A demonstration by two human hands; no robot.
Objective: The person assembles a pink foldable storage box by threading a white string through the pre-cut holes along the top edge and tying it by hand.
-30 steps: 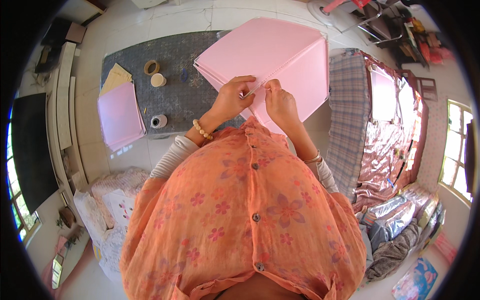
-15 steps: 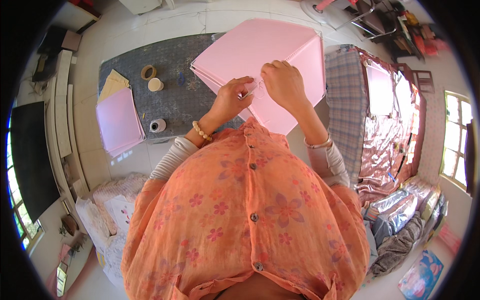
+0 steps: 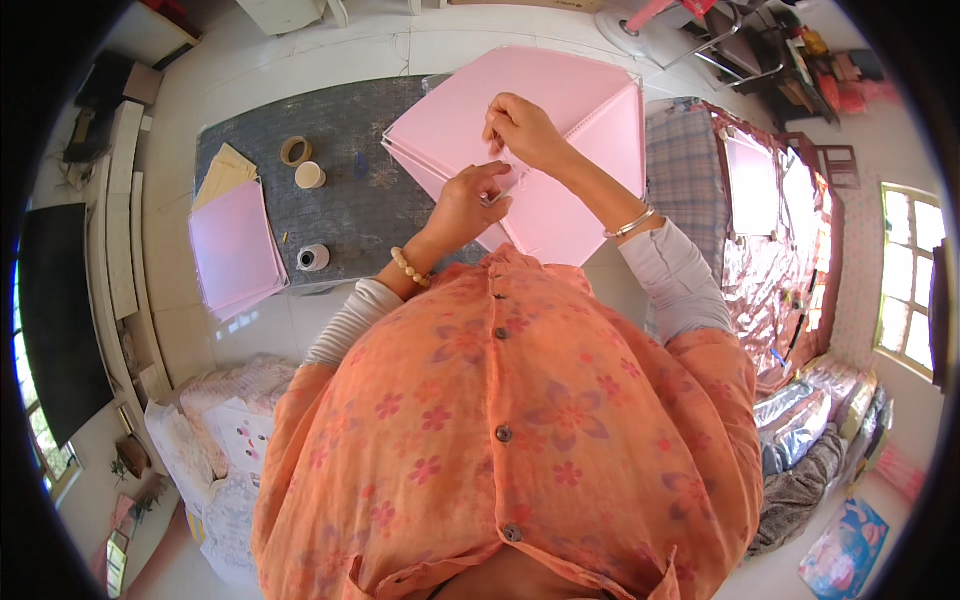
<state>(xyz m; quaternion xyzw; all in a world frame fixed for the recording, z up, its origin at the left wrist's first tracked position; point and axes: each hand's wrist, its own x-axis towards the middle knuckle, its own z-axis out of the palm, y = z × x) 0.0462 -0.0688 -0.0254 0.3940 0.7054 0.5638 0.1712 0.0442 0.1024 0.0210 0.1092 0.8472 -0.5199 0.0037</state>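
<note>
A large folded piece of pink panels with pale edges lies in front of me, a stitched-looking seam running across it to the far right. My left hand is bent at the panels' near left part, thumb and fingers closing around an edge there. Above and to the right, my right hand is raised over the panels with its fingers curled together; whatever they pinch is too small to make out. Between the hands, a thin white loop, seemingly thread, shows against the pink.
The dark table carries a tape roll, a white-lidded cup, a white spool, and pink sheets beside tan sheets at its left end. A plaid cloth hangs at right.
My right hand has moved up and to the left, away from the seam, its forearm now slanting more. My left hand has stayed nearly in place on the panels.
</note>
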